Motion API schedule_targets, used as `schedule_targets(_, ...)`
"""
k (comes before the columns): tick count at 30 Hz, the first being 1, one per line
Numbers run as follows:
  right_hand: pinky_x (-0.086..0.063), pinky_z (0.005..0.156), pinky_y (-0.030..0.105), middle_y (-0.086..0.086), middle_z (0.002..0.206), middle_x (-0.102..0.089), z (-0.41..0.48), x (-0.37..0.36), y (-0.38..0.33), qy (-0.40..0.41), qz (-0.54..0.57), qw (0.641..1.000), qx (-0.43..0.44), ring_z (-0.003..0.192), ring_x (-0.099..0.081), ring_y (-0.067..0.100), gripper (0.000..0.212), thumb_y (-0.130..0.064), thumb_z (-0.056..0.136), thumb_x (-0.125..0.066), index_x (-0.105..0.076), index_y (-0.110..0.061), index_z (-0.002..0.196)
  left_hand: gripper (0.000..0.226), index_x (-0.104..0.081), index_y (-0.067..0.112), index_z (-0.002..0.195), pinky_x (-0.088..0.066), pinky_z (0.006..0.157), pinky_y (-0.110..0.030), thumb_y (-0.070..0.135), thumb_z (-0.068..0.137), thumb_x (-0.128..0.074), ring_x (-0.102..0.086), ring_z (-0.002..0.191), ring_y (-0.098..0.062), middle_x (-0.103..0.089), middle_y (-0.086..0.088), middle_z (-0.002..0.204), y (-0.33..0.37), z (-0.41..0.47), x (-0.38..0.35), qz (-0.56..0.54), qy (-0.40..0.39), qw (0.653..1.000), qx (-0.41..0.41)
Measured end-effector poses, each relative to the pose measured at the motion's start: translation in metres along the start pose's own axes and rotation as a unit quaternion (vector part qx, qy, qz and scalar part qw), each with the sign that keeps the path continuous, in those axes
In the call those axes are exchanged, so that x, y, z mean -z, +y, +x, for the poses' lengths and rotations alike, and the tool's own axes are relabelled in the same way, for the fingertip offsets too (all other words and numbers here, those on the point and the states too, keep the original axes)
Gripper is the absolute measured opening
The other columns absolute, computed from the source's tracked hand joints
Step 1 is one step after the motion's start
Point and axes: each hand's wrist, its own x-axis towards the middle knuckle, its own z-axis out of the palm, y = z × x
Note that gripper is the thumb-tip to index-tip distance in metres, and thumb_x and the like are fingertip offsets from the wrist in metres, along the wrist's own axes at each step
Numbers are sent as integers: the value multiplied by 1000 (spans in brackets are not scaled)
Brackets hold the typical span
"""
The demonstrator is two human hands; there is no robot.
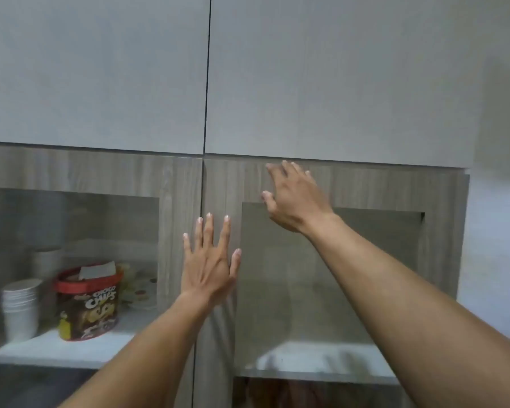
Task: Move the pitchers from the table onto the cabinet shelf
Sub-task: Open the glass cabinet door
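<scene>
I face a wood-grain cabinet with two glass-panelled doors. My left hand (209,263) lies flat, fingers spread, on the frame of the right door (221,187) near the centre seam. My right hand (292,195) reaches up to the top rail of that same door, fingers apart just below the grey upper cabinet. Neither hand holds anything. Behind the right glass a white shelf (321,363) shows. No pitcher and no table are in view.
Behind the left glass door (177,201) stand a stack of white paper cups (21,307), a red-lidded Choco Chips tub (89,301) and a patterned plate. Two plain grey upper cabinet doors (100,69) fill the top. A white wall (501,231) is at right.
</scene>
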Motion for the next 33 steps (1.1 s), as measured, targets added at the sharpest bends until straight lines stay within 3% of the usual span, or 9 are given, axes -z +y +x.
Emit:
schedule_targets(4, -20, 118, 60, 22, 153, -35, 26, -22, 2, -20, -27, 999, 20, 146, -25, 37, 62, -38, 97, -46, -31, -14, 152, 69, -18, 23, 155, -16, 118, -57, 50, 93, -33, -16, 149, -34, -16, -17, 162, -6, -4, -30, 19, 21, 999, 21)
schedule_targets(7, -26, 113, 63, 23, 147, -40, 41, -38, 3, -3, -55, 998, 21, 141, -31, 40, 59, -39, 94, -48, -37, -14, 146, 66, -31, 20, 151, -29, 113, -56, 47, 90, -38, -34, 140, -34, -29, -19, 155, -13, -7, -45, 32, 43, 998, 24)
schedule_targets(13, -29, 104, 70, 20, 143, -41, 52, -51, -14, 15, -67, 998, 6, 134, -36, 39, 62, -36, 91, -48, -34, -15, 147, 64, -32, 25, 148, -31, 109, -48, 42, 91, -53, -35, 136, -31, -29, -14, 153, -20, -10, -56, 28, 55, 997, 48)
schedule_targets(18, -36, 94, 58, 20, 133, -45, 57, -38, -19, 19, -75, 997, -19, 123, -42, 40, 50, -30, 87, -48, -46, -9, 133, 54, -40, 21, 137, -47, 94, -48, 37, 88, -58, -45, 119, -31, -38, -10, 140, -13, -6, -49, -57, 93, 988, 113)
schedule_targets(21, -37, 94, 57, 20, 132, -46, 53, -29, -22, 12, -56, 998, -21, 123, -42, 39, 47, -29, 88, -48, -49, -8, 130, 56, -38, 18, 136, -48, 85, -42, 36, 87, -60, -47, 109, -29, -43, -10, 131, -10, -11, -41, -153, 116, 967, 166)
schedule_targets(26, -37, 95, 57, 19, 134, -45, 43, -10, -32, -3, -47, 998, -28, 126, -40, 38, 52, -40, 91, -48, -46, -9, 133, 66, -32, 15, 144, -45, 97, -42, 47, 91, -55, -52, 123, -34, -51, -14, 139, -15, -23, -22, -257, 51, 936, 236)
schedule_targets(29, -37, 96, 57, 18, 136, -43, 33, 6, -41, -16, -45, 998, -45, 128, -40, 37, 57, -46, 92, -47, -44, -10, 136, 69, -46, 7, 132, -50, 92, -42, 60, 88, -51, -58, 115, -36, -61, -18, 128, -24, -34, -9, -276, 0, 930, 244)
schedule_targets(33, -39, 104, 55, 19, 140, -41, 18, 36, -53, -51, -3, 997, -63, 131, -38, 38, 58, -48, 95, -45, -41, -11, 139, 66, -53, 10, 119, -52, 83, -39, 65, 83, -52, -63, 105, -33, -67, -12, 113, -24, -61, 16, -296, -3, 929, 222)
